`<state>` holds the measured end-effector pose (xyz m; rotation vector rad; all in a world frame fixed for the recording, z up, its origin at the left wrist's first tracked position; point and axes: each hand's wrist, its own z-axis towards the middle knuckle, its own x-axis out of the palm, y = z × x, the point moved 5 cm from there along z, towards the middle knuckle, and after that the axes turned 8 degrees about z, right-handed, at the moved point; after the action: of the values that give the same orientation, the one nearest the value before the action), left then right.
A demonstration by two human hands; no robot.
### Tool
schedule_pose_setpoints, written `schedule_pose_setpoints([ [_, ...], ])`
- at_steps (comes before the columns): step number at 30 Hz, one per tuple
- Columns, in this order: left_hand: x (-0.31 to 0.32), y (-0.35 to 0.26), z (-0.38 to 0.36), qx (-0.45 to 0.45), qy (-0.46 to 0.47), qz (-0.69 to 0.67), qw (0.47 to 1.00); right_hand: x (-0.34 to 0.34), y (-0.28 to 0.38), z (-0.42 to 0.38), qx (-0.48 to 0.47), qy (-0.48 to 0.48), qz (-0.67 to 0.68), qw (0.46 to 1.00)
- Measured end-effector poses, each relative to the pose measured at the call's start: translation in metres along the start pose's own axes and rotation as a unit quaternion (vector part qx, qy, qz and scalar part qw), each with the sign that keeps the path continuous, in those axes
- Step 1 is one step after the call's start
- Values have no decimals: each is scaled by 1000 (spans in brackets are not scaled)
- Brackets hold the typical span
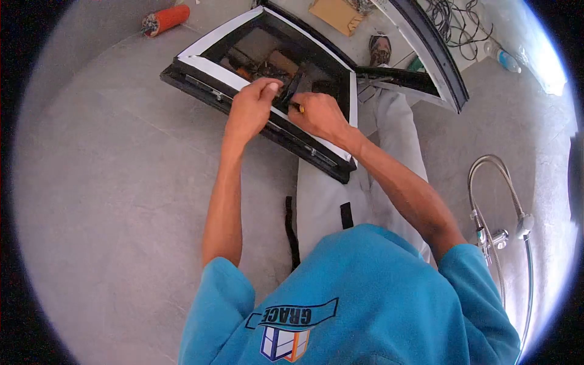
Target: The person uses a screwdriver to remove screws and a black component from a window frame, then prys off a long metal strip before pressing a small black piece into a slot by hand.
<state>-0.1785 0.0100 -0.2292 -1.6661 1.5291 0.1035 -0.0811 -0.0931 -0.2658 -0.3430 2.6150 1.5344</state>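
A window sash with a white inner frame (220,74), black outer edges and a dark pane (258,45) lies tilted over the person's legs. At its near edge my left hand (252,106) is closed, thumb and fingers pinched together; what it holds, if anything, is too small to name. Just right of it, my right hand (319,115) is closed around a small tool with a yellow and black handle (298,108), over the near white strip. Metal hardware (218,95) shows along the black near edge.
A second curved black and white frame (439,61) stands at the upper right. Behind are a red-orange roll (167,20), cardboard (337,15), coiled black cables (453,24) and a plastic bottle (508,61). A hose with a metal tap (499,239) is at the right.
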Motion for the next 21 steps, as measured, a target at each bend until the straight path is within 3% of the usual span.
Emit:
schedule_pose_setpoints([
  [1, 3, 0, 0, -2, 2, 2, 1000, 0, -1, -1, 7, -12, 4, 1000],
  [3, 13, 1, 3, -40, 48, 162, 985, -2, -2, -1, 15, -26, 5, 1000],
  [4, 14, 0, 5, -38, 49, 161, 985, -4, -2, -2, 15, -48, 9, 999],
  [6, 12, 3, 9, -52, 24, 126, 990, -10, -2, -2, 18, -71, 12, 997],
  [8, 13, 13, 13, -54, 11, 84, 995, -12, -7, 6, 90, -6, 33, 995],
  [10, 8, 9, 14, -55, -4, 41, 998, -16, -7, 11, 83, 0, 25, 996],
  [12, 7, 13, 11, -124, 49, -45, 990, -20, -6, 13, 76, 9, 18, 997],
  [16, 11, 14, 7, -78, 49, -52, 994, -21, -10, 17, 38, 15, 58, 997],
  [19, 13, 12, 12, -74, 66, -49, 994, -24, -16, 23, 101, 40, 120, 987],
  [21, 13, 14, 14, -106, 82, -41, 990, -18, -21, 22, 230, 125, 297, 918],
])
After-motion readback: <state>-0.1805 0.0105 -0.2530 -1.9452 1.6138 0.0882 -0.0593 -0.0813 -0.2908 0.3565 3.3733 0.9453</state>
